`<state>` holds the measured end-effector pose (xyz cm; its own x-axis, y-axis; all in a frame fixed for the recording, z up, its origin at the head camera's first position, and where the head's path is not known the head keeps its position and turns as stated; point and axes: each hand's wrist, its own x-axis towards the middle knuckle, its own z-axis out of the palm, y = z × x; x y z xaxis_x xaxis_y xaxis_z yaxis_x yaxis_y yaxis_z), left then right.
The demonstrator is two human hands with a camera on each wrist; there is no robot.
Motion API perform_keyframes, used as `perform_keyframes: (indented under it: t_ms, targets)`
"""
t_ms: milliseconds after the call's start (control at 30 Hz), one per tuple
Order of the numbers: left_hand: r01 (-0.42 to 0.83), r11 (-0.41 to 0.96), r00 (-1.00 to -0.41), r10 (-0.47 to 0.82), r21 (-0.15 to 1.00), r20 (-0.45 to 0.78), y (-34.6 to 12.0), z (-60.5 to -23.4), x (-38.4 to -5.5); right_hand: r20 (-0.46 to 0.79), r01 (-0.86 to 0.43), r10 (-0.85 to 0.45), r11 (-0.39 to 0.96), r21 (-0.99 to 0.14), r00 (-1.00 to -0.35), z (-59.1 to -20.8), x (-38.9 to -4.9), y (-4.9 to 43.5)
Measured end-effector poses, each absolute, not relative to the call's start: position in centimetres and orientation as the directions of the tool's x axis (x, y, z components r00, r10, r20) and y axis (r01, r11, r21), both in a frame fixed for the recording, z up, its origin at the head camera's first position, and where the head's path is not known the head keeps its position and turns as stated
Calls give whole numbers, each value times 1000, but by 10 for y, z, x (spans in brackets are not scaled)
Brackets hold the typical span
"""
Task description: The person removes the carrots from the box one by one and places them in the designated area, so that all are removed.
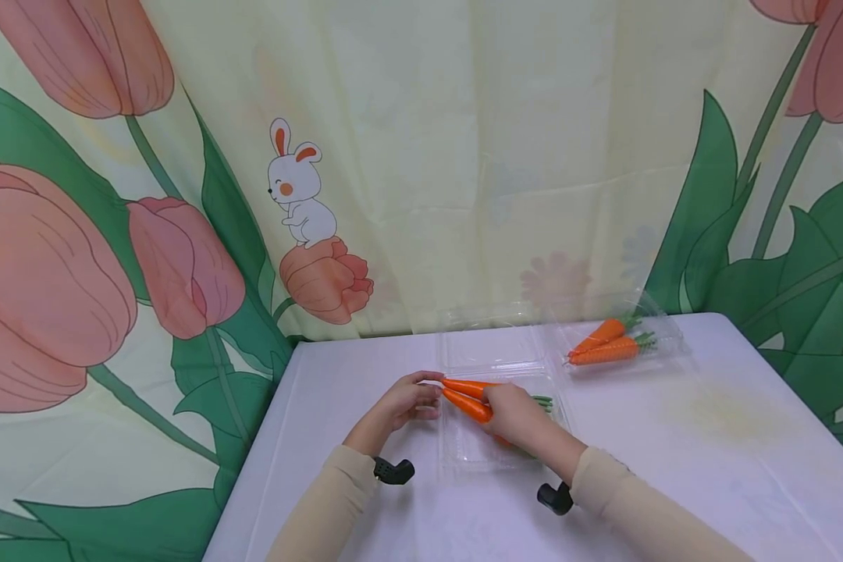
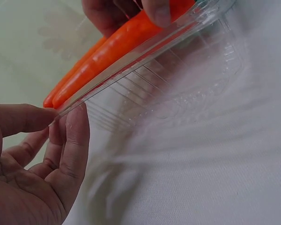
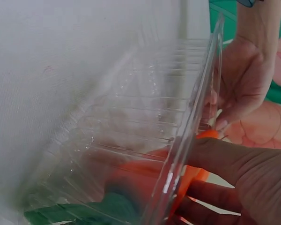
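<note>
In the head view, both forearms reach up from the bottom edge in beige sleeves (image 1: 323,503), and each wrist wears a black camera (image 1: 393,471). The left hand (image 1: 410,402), just left of the lower centre, bends inward; the left wrist view shows it pinching the rim of a clear plastic clamshell box (image 1: 471,449), thumb above and fingers beneath. The right hand (image 1: 520,417) comes in from the lower right, palm down, gripping two orange carrots (image 1: 467,403) over the box, their tips pointing left to the left hand's fingertips.

The right hand covers the carrots' thick ends in the head view; green leaf tops peek out to its right, and a scrap of orange shows below it, though whether that is another carrot I cannot tell. In the right wrist view the leaves blur behind the clear wall at lower left, and part of the left hand appears at upper right. The box's transparent lid (image 1: 492,349) is hard to trace against the white worktop (image 1: 681,460). At right of centre, a second clear box (image 1: 674,339) contains two more carrots (image 1: 604,353), its edges faint before the tulip-printed backdrop (image 1: 421,156).
</note>
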<state>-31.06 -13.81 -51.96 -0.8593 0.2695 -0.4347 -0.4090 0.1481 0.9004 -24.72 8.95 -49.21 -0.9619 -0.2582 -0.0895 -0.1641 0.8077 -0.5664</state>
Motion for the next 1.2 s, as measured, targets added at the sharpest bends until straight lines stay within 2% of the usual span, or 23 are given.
perform_keyframes:
  t_ms: [167,467,767,1200]
  targets:
    - [-408,138,-859,277,902,-431,-138,-520,-310,-61,-186,-253,834,-520,-966,-496,-247,90]
    - [-408,141,-860,271,902,-432,-137,-518,-309,7,-201,-241,791,-578,-970,-487,-250,96]
    - [-406,150,-856,282,901,-433,-138,-519,-309,21,-163,-190,775,-611,-982,-464,-253,106]
    - [-411,152,-855,279,899,-438,-139,-519,-309,183,-232,-150,753,-615,-972,-435,-242,148]
